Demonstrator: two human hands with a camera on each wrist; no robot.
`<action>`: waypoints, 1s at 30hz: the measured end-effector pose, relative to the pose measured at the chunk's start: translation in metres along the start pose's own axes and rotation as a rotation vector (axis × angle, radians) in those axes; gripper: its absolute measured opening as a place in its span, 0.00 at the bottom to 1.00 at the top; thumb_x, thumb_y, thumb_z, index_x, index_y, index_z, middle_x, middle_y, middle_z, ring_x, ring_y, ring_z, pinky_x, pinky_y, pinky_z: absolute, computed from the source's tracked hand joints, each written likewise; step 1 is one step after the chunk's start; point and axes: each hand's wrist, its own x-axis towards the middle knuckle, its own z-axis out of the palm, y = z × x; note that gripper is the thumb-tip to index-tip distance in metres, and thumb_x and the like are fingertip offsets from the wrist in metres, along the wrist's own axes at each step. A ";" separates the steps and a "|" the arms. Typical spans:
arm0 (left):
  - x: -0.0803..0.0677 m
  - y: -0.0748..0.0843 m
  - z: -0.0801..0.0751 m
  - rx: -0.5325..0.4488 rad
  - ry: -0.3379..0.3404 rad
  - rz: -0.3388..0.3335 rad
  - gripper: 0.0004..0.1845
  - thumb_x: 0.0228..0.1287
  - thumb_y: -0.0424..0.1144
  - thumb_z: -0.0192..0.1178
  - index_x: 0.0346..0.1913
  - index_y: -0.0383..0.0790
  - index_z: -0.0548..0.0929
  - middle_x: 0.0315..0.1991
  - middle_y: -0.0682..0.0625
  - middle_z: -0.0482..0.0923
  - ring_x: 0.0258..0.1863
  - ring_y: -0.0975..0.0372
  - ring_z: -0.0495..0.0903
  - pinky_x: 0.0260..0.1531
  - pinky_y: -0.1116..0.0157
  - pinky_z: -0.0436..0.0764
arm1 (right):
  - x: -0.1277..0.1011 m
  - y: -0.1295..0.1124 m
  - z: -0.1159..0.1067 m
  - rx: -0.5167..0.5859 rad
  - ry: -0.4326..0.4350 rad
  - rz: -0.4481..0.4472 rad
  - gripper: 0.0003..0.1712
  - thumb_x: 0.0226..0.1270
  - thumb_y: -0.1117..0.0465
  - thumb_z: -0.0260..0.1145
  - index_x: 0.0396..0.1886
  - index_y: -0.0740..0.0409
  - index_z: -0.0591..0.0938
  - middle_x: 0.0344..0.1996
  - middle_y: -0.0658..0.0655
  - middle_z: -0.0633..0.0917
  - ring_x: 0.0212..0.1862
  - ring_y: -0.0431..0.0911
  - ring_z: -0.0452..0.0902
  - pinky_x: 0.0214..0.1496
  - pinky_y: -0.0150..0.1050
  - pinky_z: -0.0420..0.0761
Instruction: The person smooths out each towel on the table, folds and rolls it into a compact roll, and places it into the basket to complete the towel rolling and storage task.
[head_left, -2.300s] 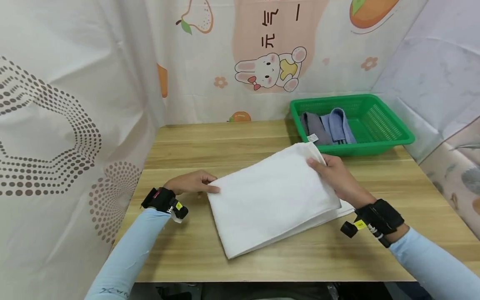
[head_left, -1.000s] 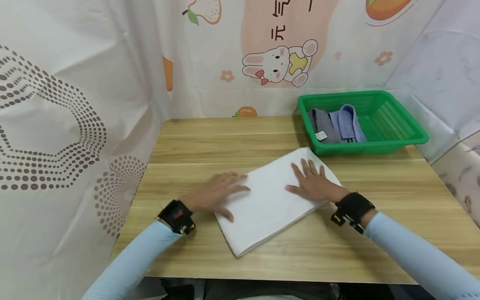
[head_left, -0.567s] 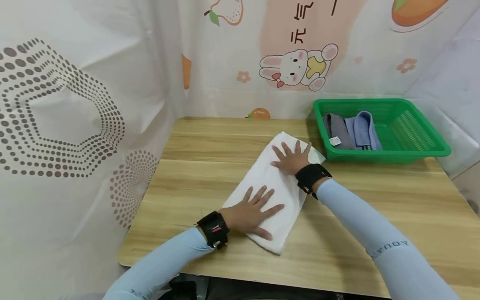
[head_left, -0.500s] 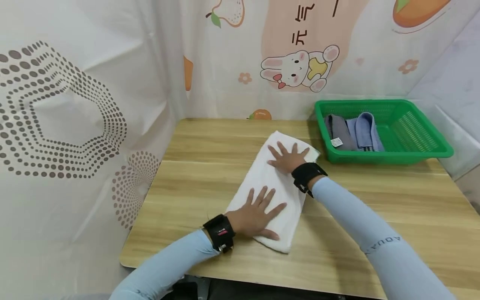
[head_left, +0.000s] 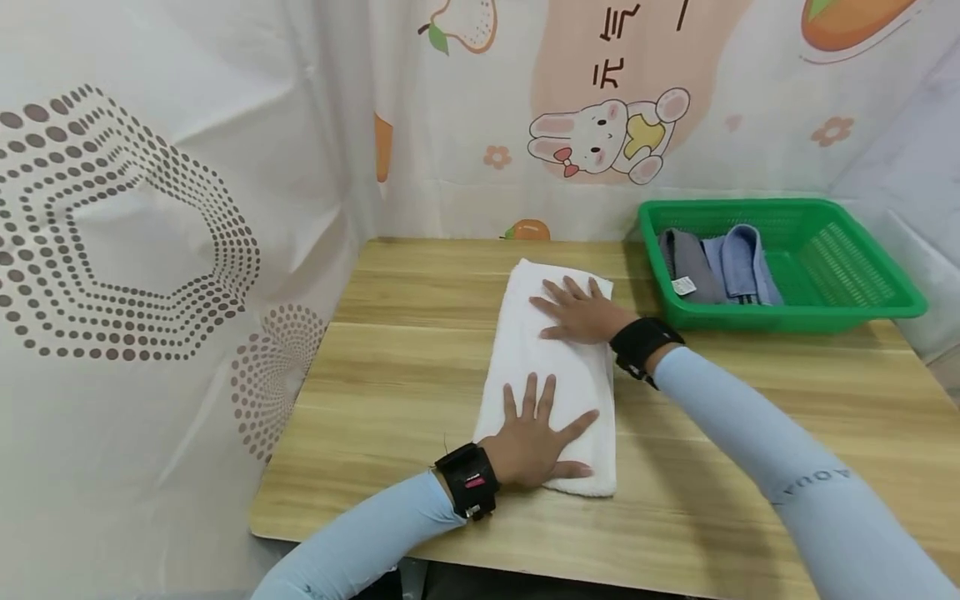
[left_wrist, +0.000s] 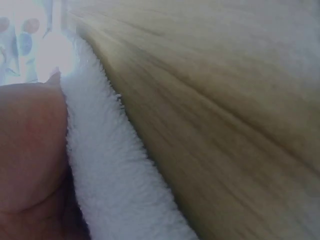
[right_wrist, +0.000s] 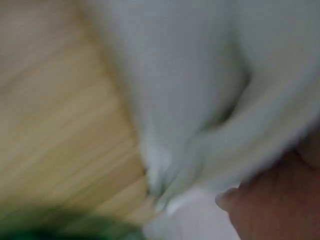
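— White towel (head_left: 551, 367), one, folded long on wooden counter (head_left: 390, 392); left grip (head_left: 536, 437) and right grip (head_left: 577, 312) pressed flat, fingers spread.

— Beyond: one green basket (head_left: 862, 312), two cloths (head_left: 716, 267) inside.

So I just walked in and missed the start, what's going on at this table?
A person is pressing both hands flat on a folded white towel that lies lengthwise on the wooden table. The left hand rests on the near end, the right hand on the far end, fingers spread. Beside the towel, at the back right, a green basket holds a grey cloth and a blue cloth.
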 end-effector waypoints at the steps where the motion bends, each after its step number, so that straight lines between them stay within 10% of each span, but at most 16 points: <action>1: -0.001 0.001 -0.001 0.018 0.016 -0.004 0.40 0.70 0.78 0.31 0.81 0.76 0.36 0.81 0.31 0.35 0.79 0.33 0.33 0.68 0.27 0.47 | -0.010 0.003 -0.001 -0.035 0.041 -0.017 0.42 0.80 0.37 0.52 0.83 0.52 0.56 0.81 0.68 0.53 0.77 0.72 0.49 0.70 0.77 0.51; 6: 0.000 0.007 -0.004 0.028 0.012 -0.015 0.39 0.70 0.78 0.31 0.79 0.80 0.35 0.81 0.30 0.34 0.78 0.33 0.33 0.66 0.26 0.47 | -0.051 0.008 0.003 -0.178 0.198 0.086 0.33 0.80 0.47 0.58 0.76 0.59 0.69 0.68 0.74 0.73 0.58 0.72 0.77 0.51 0.67 0.80; 12: 0.003 0.013 -0.006 0.002 -0.023 0.004 0.43 0.66 0.80 0.32 0.80 0.77 0.34 0.81 0.29 0.32 0.78 0.32 0.31 0.66 0.25 0.46 | -0.064 0.002 0.020 -0.093 0.200 0.161 0.28 0.83 0.59 0.54 0.75 0.68 0.67 0.68 0.80 0.70 0.61 0.73 0.75 0.50 0.64 0.82; 20: -0.025 -0.046 -0.002 -0.107 0.045 0.321 0.58 0.58 0.73 0.63 0.84 0.52 0.50 0.83 0.37 0.40 0.81 0.43 0.39 0.76 0.42 0.46 | -0.094 -0.007 0.023 -0.034 0.244 0.132 0.27 0.77 0.63 0.61 0.72 0.65 0.72 0.66 0.77 0.72 0.60 0.74 0.74 0.54 0.67 0.78; 25: -0.051 -0.074 0.008 -0.221 0.227 0.396 0.36 0.56 0.60 0.75 0.63 0.46 0.76 0.70 0.45 0.68 0.71 0.54 0.64 0.72 0.57 0.63 | -0.141 -0.054 0.029 0.086 0.403 -0.075 0.17 0.63 0.68 0.74 0.51 0.60 0.82 0.43 0.62 0.81 0.40 0.54 0.81 0.40 0.47 0.83; 30: -0.071 -0.089 0.015 -0.279 0.309 0.387 0.14 0.61 0.52 0.75 0.42 0.52 0.84 0.57 0.54 0.75 0.59 0.61 0.70 0.59 0.62 0.73 | -0.179 -0.106 0.041 0.185 0.348 -0.347 0.11 0.68 0.55 0.74 0.45 0.51 0.83 0.38 0.46 0.76 0.35 0.36 0.73 0.35 0.32 0.79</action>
